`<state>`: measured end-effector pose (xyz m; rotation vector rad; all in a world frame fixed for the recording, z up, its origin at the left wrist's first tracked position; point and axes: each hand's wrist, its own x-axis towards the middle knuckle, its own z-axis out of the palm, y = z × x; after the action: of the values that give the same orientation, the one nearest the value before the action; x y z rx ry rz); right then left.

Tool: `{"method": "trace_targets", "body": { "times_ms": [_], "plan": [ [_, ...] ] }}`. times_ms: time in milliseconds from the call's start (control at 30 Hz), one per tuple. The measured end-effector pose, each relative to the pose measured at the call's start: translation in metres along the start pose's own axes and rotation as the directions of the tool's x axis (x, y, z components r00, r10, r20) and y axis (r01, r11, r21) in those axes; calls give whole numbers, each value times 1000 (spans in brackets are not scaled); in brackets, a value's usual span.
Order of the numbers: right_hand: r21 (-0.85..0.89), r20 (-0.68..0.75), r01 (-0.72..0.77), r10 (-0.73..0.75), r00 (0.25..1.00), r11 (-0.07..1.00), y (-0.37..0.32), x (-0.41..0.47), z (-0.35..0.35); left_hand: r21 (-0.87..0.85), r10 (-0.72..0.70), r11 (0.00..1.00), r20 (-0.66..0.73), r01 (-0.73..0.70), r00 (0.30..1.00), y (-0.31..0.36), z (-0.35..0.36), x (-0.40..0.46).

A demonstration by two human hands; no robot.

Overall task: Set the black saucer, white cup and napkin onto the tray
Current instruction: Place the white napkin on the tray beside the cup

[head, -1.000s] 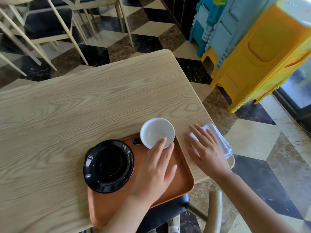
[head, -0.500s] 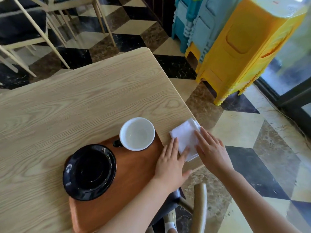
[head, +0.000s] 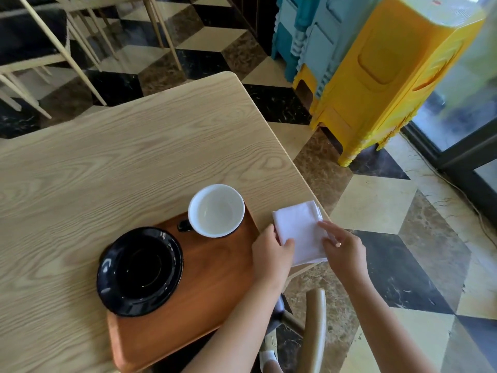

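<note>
Wooden table (head: pixel 129 162) edge: both hands, left (head: pixel 271 255) and right (head: pixel 343 250), grip the napkin (head: pixel 300 230) between curled fingers

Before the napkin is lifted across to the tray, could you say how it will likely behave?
The napkin looks like soft, folded layers, so it will probably sag and may unfold if lifted by one corner. It seems very light. With the left hand and right hand at opposite edges, it should stay folded.

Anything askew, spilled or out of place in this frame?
No spill or damage. The saucer overhangs the tray's left rim instead of sitting fully inside. The napkin is off the tray, at the table's right edge, held by both hands.
</note>
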<state>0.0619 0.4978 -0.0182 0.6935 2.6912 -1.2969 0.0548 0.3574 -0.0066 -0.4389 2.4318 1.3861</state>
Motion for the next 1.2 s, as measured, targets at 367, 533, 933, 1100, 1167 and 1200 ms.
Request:
{"method": "trace_targets", "body": {
  "times_ms": [367, 533, 933, 1100, 1167, 1200],
  "plan": [
    [365, 112, -94, 56, 992, 926, -13, -39, 2, -414, -94, 900, 125, 138, 988, -16, -49, -29],
    [367, 224, -38, -49, 973, 929, -27, -66, 20, -561, -173, 799, 135, 219, 976, -51, -85, -51],
    [-203, 336, 540, -460, 822, 817, -19, -87, 70, -138, -66, 989, -115, 50, 991, -103, -98, -65],
    [-412, 318, 697, -624, 714, 587, -1, -87, 71, 436, 379, 851, -121, -294, 917, -121, -87, -75],
    [-457, 399, 739, -629, 667, 494, 4, -87, 72, 582, 432, 726, 29, -366, 902, -129, -76, -75],
    [-469, 440, 754, -619, 651, 459, 6, -87, 72, 635, 417, 680, 77, -367, 905, -132, -72, -75]
  ]
}}
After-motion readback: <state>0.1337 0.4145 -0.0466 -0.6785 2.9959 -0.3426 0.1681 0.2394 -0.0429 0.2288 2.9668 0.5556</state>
